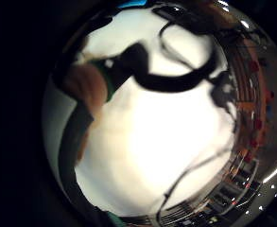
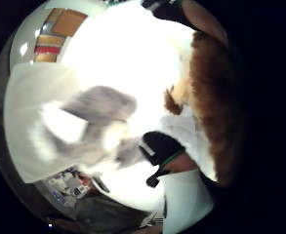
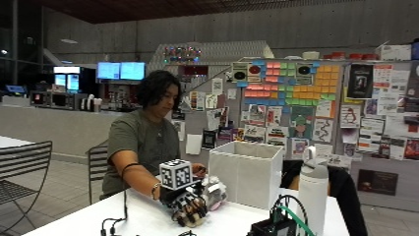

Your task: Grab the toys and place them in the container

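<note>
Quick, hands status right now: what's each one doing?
Right hand: low over the table, fingers curled; a brown and white plush toy is close to its palm, grip cannot be told.
Left hand: bare, mostly hidden; cannot be told.

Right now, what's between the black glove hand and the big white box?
In the outside view, a grey-and-white plush toy sits between the gloved right hand and the white container, right beside the hand and close against the container's wall.

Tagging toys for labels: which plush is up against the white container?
The grey-and-white plush, which lies against the container wall. The brown-and-white plush lies clear of it.
</note>
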Action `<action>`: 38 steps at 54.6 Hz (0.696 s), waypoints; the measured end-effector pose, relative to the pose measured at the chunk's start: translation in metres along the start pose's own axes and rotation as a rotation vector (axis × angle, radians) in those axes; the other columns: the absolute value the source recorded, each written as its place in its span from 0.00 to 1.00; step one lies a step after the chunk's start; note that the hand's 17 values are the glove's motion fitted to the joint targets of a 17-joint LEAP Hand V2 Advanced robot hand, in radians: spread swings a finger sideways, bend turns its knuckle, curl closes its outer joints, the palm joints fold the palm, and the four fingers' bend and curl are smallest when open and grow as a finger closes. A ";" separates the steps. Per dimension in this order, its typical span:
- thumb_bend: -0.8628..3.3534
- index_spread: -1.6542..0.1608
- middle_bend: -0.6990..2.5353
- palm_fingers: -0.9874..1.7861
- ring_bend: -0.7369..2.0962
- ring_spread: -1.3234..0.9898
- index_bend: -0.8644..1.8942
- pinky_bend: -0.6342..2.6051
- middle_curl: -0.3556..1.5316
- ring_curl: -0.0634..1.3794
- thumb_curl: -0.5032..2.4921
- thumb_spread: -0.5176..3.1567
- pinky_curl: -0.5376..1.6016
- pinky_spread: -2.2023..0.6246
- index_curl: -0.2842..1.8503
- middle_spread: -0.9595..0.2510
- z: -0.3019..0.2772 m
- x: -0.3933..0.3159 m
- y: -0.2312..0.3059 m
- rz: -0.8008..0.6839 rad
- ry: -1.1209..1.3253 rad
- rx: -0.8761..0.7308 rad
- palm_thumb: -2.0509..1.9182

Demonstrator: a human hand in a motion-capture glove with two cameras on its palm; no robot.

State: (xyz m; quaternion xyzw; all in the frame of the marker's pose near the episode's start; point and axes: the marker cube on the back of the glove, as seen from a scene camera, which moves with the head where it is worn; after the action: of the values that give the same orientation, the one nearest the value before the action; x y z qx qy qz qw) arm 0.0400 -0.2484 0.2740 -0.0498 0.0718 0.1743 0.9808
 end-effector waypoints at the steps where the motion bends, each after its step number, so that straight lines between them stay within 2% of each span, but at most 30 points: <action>1: 0.22 0.65 0.28 0.35 0.41 0.50 0.44 0.52 0.42 0.25 0.29 0.45 0.45 0.79 0.41 0.63 0.001 0.003 0.000 0.004 -0.026 0.054 0.57; 3: 0.24 0.64 0.28 0.45 0.43 0.48 0.47 0.51 0.42 0.25 0.30 0.46 0.44 0.77 0.41 0.62 0.002 0.010 -0.003 0.007 -0.084 0.116 0.61; 5: 0.25 0.64 0.29 0.59 0.48 0.45 0.46 0.50 0.42 0.25 0.31 0.47 0.42 0.73 0.39 0.60 0.001 0.014 -0.006 0.008 -0.130 0.127 0.64; 7: 0.26 0.65 0.30 0.65 0.50 0.44 0.44 0.50 0.43 0.26 0.31 0.47 0.42 0.70 0.38 0.59 0.000 0.015 -0.007 0.008 -0.149 0.124 0.65; 18: 0.26 0.67 0.35 0.70 0.54 0.40 0.43 0.48 0.48 0.32 0.35 0.41 0.43 0.64 0.43 0.54 -0.032 0.006 -0.016 0.006 -0.058 0.175 0.69; 25: 0.25 0.67 0.35 0.73 0.55 0.40 0.45 0.47 0.50 0.34 0.37 0.36 0.42 0.63 0.46 0.51 -0.098 -0.020 -0.017 -0.015 -0.195 0.296 0.70; 29: 0.25 0.67 0.35 0.73 0.55 0.40 0.45 0.47 0.52 0.35 0.38 0.34 0.43 0.62 0.48 0.50 -0.144 -0.057 -0.006 -0.090 -0.273 0.383 0.70; 38: 0.24 0.66 0.35 0.72 0.55 0.40 0.45 0.47 0.54 0.36 0.41 0.32 0.43 0.62 0.51 0.48 -0.271 -0.166 0.030 -0.395 -0.388 0.557 0.71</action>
State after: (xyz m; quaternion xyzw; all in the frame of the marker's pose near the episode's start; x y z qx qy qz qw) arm -0.1581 -0.3091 0.0310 0.2392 -0.0816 -0.0376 0.9668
